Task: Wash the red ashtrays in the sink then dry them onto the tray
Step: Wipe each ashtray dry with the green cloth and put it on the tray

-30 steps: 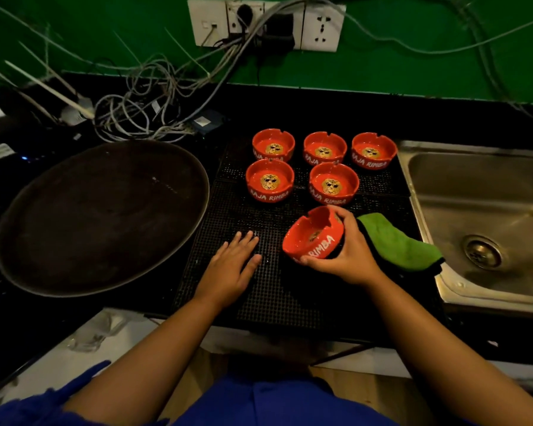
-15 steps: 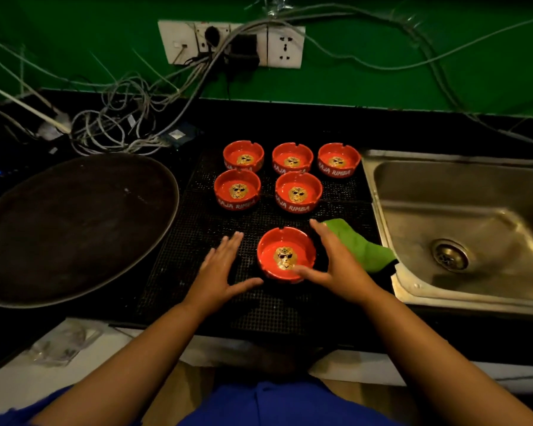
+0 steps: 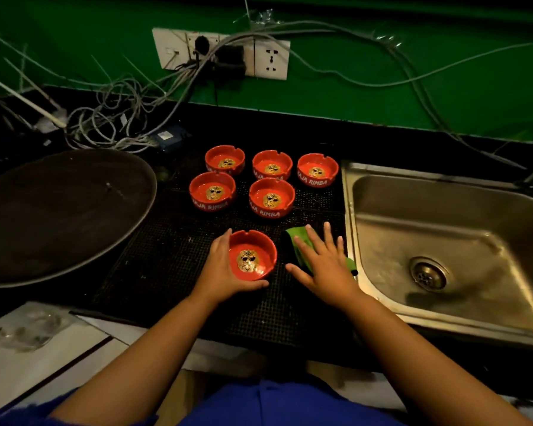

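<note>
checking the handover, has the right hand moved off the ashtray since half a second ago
Yes. The right hand has gone right, toward the sink, onto the green cloth; the left hand now cups the ashtray.

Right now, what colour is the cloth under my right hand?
Green cloth, seen in the head view.

The person wears a bright blue top with short sleeves (image 3: 74, 407) that end above the elbows, leaving both forearms bare down to the left hand (image 3: 222, 269) and right hand (image 3: 323, 265), with no rings, watch or gloves.
</note>
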A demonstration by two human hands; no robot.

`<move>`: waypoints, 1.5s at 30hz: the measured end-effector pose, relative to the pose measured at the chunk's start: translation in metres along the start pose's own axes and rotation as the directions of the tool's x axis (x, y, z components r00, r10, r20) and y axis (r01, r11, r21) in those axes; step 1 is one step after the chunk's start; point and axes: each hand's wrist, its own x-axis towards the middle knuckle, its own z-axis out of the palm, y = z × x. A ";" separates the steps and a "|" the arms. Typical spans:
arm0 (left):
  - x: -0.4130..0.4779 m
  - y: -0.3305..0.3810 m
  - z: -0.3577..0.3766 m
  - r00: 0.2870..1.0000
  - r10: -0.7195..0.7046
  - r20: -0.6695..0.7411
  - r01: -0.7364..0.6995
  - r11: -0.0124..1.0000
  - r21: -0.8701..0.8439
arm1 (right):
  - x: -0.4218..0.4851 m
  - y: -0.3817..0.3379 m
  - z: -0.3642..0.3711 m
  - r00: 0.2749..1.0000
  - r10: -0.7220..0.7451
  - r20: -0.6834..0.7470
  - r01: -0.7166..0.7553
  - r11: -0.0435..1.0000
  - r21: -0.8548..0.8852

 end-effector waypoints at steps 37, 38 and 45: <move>0.138 -0.227 -0.263 0.971 -0.097 -0.217 0.082 0.994 -0.078 | 0.265 -0.266 0.115 0.997 -0.075 0.008 0.067 0.937 0.342; 0.148 -0.230 -0.267 0.970 -0.096 -0.225 0.079 0.993 -0.083 | 0.265 -0.266 0.115 0.997 -0.078 0.011 0.070 0.938 0.340; 0.217 -0.243 -0.287 0.981 -0.055 -0.185 0.045 0.997 -0.059 | 0.267 -0.265 0.117 0.998 -0.062 -0.010 0.061 0.936 0.348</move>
